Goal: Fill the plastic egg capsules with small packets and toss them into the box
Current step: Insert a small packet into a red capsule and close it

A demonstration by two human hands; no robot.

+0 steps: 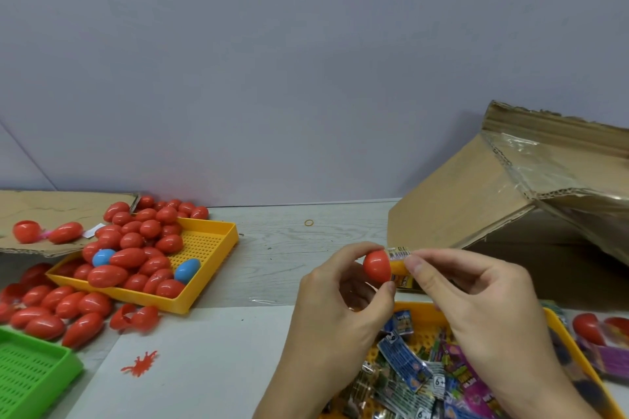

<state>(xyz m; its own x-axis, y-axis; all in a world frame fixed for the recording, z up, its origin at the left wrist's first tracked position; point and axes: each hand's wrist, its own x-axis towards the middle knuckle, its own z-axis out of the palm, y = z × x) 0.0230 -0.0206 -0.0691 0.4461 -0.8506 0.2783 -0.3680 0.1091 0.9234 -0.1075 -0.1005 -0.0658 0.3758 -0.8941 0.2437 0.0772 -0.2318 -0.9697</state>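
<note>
Left hand (pixel 335 286) holds red egg half (pixel 377 265); right hand (pixel 476 296) pinches packet (pixel 399 260) at its rim.

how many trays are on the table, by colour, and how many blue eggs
yellow trays: 2, one heaped with eggs, one with packets
green trays: 1
blue eggs: 2, one and another, both in the egg tray
total: 3 trays, 2 blue eggs

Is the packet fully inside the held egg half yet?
No, partly out: the packet sticks out of the red egg half, pinched by the right hand.
</note>
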